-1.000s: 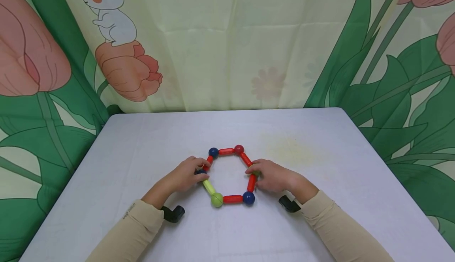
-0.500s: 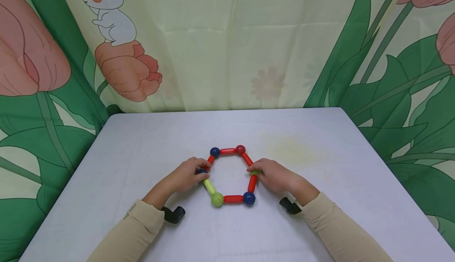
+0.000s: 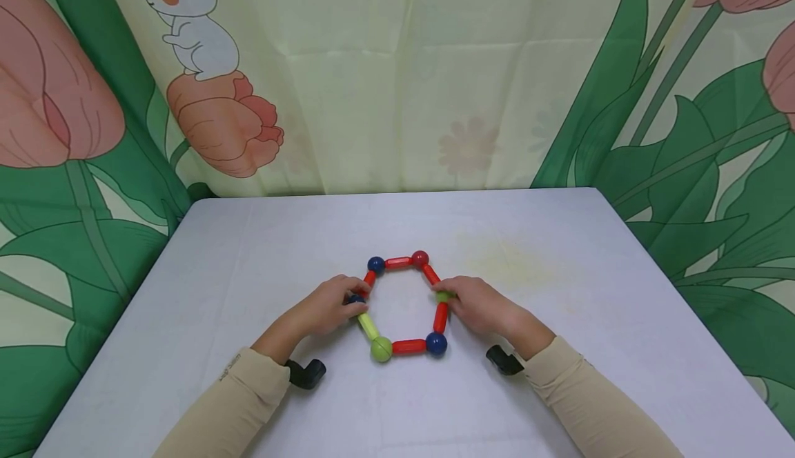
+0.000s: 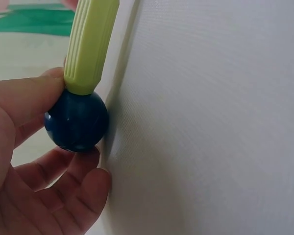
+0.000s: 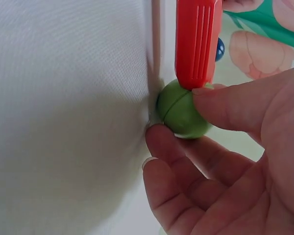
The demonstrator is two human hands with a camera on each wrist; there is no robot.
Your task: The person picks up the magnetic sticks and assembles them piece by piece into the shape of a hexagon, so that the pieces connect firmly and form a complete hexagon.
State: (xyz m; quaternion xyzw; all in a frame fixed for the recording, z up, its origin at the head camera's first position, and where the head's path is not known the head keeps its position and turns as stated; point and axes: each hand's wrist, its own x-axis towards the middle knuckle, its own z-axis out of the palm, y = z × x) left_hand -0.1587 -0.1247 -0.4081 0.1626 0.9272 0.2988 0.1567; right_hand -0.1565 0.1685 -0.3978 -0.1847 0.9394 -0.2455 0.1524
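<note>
A six-sided ring of balls and rods lies on the white-covered table, midway between the two hands. My left hand [image 3: 328, 303] grips the dark blue ball [image 4: 78, 122] at the ring's left corner, thumb on one side and fingertips on the other. A yellow-green rod [image 4: 92, 46] meets that ball. At the right corner my right hand [image 3: 484, 304] pinches a green ball [image 5: 181, 110] where a red rod [image 5: 198, 41] joins it. The near side has a larger lime ball [image 3: 381, 349], a red rod [image 3: 408, 347] and a blue ball [image 3: 436, 343].
The ring's far side has a blue ball [image 3: 375, 265], a red rod [image 3: 398, 263] and a red ball [image 3: 419, 259]. White cloth covers the table [image 3: 279, 230]. Behind it hangs a printed curtain [image 3: 373, 99]. Black wrist cameras jut out near both sleeves.
The ring has shifted very slightly right and away from the person, both hands still on it. My right hand's fingers have moved a little, showing more of the green ball.
</note>
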